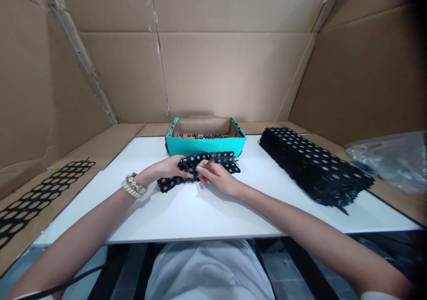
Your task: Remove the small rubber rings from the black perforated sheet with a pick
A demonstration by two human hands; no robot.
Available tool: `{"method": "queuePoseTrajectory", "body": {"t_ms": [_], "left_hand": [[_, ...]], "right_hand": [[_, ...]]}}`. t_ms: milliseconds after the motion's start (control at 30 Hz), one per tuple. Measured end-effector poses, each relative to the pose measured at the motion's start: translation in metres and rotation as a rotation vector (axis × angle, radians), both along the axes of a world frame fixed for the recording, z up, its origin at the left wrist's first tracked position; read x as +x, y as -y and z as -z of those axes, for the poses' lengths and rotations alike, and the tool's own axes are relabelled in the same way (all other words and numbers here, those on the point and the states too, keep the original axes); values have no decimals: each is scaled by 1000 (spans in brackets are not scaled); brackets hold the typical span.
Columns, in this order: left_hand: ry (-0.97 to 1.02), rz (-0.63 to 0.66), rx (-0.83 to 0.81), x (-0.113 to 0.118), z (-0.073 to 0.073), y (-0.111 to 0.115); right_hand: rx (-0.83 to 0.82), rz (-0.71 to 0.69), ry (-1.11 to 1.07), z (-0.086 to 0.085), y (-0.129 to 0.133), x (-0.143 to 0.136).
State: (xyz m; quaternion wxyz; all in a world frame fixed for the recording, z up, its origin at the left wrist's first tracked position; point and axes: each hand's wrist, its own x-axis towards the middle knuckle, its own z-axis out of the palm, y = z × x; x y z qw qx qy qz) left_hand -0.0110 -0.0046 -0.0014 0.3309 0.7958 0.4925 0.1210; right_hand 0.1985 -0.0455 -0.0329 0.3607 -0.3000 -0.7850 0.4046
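Observation:
A black perforated strip [213, 162] with round holes lies on the white table [187, 211] in front of a teal box. My left hand [168, 169] rests on its left part and pins it down. My right hand [215, 175] grips a thin metal tool [204, 166] whose tip touches the strip near the middle. A watch and a bead bracelet sit on my left wrist.
The teal cardboard box [205, 145] behind the strip holds several small black rings. A tall stack of black perforated strips [313, 164] lies at the right. An emptied black lattice strip [36, 193] rests on cardboard at the left. A clear plastic bag [393, 158] is far right. Cardboard walls surround the table.

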Motion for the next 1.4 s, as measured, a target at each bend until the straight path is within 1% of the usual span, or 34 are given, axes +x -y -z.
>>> {"method": "queuePoseTrajectory", "body": {"t_ms": [133,267,367,533,767,1000,1100,1167,1300,1400], "left_hand": [[5,7,2,0,1,0],[40,26,-7,0,2,-1],[35,10,-7,-1,2,0],[-9,6,0,-1,3,-2],[-2,43,5,-1,1,-2],[-9,77,-25,-2,2,-4],[-6,126,-47,-5,2,-7],[14,156,-79,-6,1,-6],[72,137,-141,-3,-4,0],[112,147,-174,2,-7,6]], "right_hand": [[13,-16,33,-2,0,0],[10,-4,66,-4,2,1],[9,-3,118,-6,4,1],[131,10,221,-10,8,-1],[148,13,208,-9,9,-1],[142,9,228,-13,10,0],[102,5,167,-13,9,-1],[25,31,55,-12,6,-1],[-155,129,-226,-7,-4,1],[-169,167,-317,-5,-10,4]]}}
